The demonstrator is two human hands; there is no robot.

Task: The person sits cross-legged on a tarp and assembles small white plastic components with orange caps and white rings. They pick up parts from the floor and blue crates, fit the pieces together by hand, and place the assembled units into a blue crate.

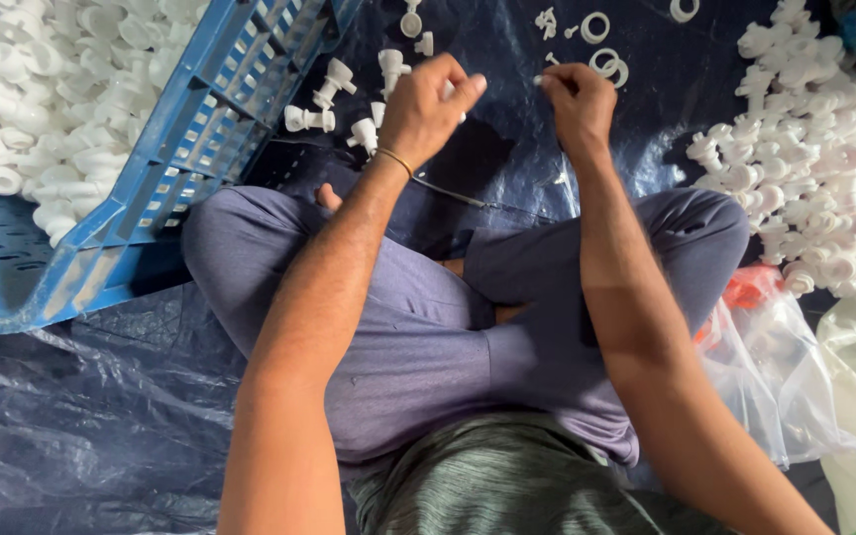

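I sit cross-legged on a dark blue plastic sheet [71, 416]. My left hand [428, 104] is raised in front of me, fingers curled around a small white plastic part [448, 91] that is mostly hidden. My right hand [577, 99] is closed beside it, pinching a tiny white piece [539, 79] at its fingertips. The two hands are a short gap apart. Several loose white plastic fittings [334, 94] lie on the sheet just beyond my left hand. A few white rings [606, 64] lie beyond my right hand.
A blue slatted crate [200, 129] tilted at the left holds many white fittings [42, 89]. A big heap of white fittings [824, 159] lies at the right. Clear plastic bags [785, 367] sit by my right knee, one with something orange-red inside.
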